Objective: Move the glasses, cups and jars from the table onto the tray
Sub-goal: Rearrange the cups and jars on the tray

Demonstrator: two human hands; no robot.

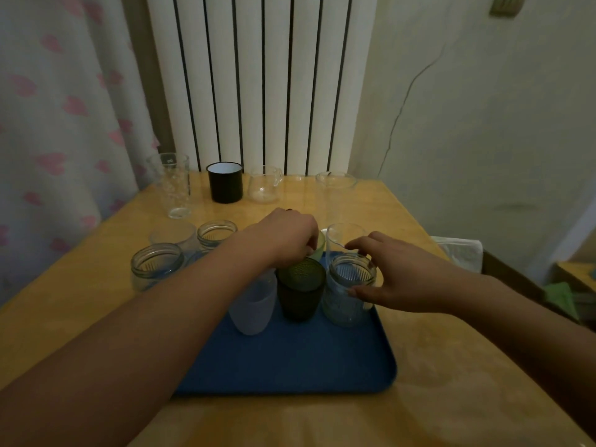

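Observation:
A blue tray point(290, 366) lies on the wooden table point(80, 301). It carries a frosted white cup point(253, 304), a dark green glass point(301, 291), a clear jar point(346, 301) and a tall clear glass point(340, 237) behind the jar. My right hand point(406, 279) grips the clear jar at its rim, thumb in front and fingers behind. Curled over the back of the dark green glass, my left hand point(283, 237) pinches a light green cup point(321, 248), which it mostly hides. On the table to the left stand two clear jars point(156, 267) point(216, 232) and a frosted glass point(174, 235).
Along the table's far edge stand a tall clear glass point(174, 185), a black enamel mug point(224, 182), a small glass pitcher point(264, 185) and a low glass cup point(335, 182). A white radiator point(258, 75) rises behind. A folded white cloth point(461, 253) lies past the right edge.

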